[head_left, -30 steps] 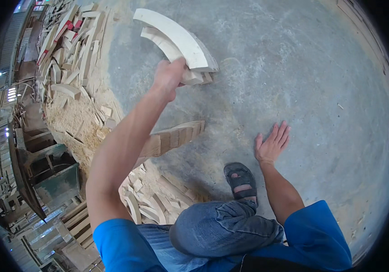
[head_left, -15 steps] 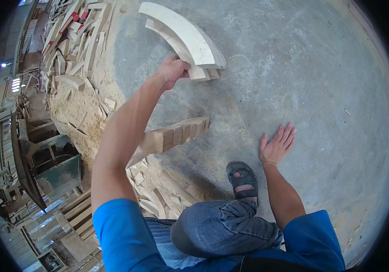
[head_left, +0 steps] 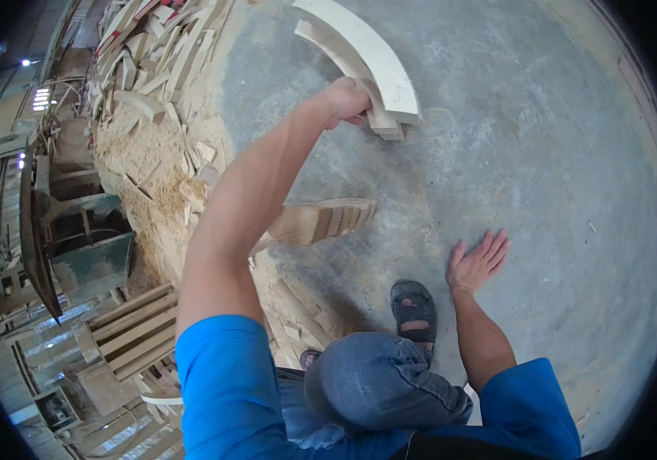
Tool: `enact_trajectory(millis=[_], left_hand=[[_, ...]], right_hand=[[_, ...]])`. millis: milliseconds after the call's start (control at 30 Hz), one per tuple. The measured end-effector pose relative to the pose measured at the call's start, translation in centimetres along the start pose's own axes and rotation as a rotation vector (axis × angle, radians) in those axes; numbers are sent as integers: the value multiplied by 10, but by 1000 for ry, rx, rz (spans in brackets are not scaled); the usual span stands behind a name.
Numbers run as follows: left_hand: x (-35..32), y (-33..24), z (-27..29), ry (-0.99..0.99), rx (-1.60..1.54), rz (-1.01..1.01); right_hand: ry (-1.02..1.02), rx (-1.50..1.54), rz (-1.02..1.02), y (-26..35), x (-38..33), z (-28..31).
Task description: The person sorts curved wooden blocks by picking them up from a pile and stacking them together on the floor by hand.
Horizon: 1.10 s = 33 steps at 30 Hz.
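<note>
My left hand [head_left: 347,101] reaches far forward, its fingers closed on the inner edge of a curved wooden piece [head_left: 340,54], close to its near end. A paler curved piece [head_left: 380,57] lies over that one, along its outer side. The undersides of both are hidden. Nearer to me, a row of wooden pieces [head_left: 328,221] set side by side stands on the concrete floor, partly behind my left forearm. Out to the right, my right hand [head_left: 478,264] holds nothing. Its fingers are spread over the floor; whether the palm touches it, I cannot tell.
Wood offcuts [head_left: 171,65] are heaped at the far left, with sawdust [head_left: 140,142] beside them. A green machine [head_left: 95,261] and a slatted wooden stack [head_left: 137,330] stand at the left. My sandalled foot [head_left: 414,310] is on the concrete floor [head_left: 566,153].
My view has shifted, so the heap and the wood row appear further right. My left hand and the curved pieces have moved rightward together. My right hand stays spread.
</note>
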<state>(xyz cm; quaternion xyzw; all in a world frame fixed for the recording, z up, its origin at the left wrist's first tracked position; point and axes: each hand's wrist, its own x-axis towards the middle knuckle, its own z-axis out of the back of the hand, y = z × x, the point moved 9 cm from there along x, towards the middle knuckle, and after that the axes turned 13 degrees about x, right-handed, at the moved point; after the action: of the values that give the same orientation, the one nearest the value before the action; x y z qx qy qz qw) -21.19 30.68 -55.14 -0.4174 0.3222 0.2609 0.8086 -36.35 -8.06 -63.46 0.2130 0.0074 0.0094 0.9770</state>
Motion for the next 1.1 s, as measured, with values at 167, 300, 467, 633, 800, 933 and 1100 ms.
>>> enact_trajectory(millis=[167, 300, 467, 633, 800, 933, 1100], left_hand=[[-89, -31, 55, -216, 333, -119], [-261, -19, 108, -731, 575, -387], [-427, 118, 39, -1058, 447, -505], [-511, 397, -123, -990, 110, 135], [-648, 567, -202, -1441, -195, 907], [-701, 679, -255, -1425, -100, 1313], [-650, 724, -309, -1439, -383, 1149]], right_hand=[[5, -41, 29, 11, 4, 1], [12, -93, 100, 20, -6, -12], [-129, -230, 384, -7, -9, -38], [63, -95, 415, -3, -30, -49], [724, 217, 124, -5, -25, -66], [1273, 157, -161, 59, -60, -77], [1656, -82, 102, 243, -122, -46]])
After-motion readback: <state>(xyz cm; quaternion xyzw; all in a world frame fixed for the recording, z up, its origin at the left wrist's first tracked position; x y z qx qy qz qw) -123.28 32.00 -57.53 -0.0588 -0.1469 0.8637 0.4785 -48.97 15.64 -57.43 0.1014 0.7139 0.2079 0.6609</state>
